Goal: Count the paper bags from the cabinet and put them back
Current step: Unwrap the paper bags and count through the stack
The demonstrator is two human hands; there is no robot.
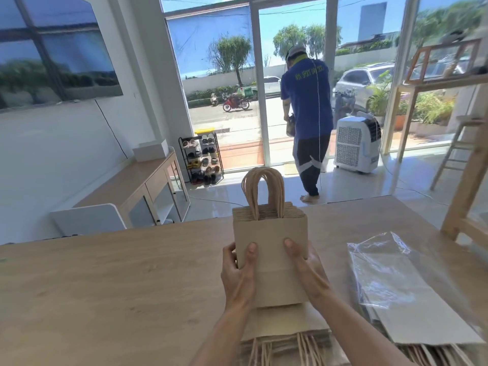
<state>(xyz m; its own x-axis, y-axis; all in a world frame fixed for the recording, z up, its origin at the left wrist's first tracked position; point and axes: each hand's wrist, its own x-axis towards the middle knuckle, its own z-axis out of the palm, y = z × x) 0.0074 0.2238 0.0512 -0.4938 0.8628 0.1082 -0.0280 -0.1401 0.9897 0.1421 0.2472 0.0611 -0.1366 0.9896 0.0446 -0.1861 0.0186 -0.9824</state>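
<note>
You look mid-count: your left hand (237,270) and right hand (306,268) both grip a bundle of bags (269,233) upright, thumbs on its face, over a flat pile (285,326) on the table (105,286). Next, peel off one bag and lay it down.

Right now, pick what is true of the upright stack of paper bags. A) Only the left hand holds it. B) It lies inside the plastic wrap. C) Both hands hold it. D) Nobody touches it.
C: the left hand and the right hand both grip the lower part of the stack of paper bags, handles up.
</note>
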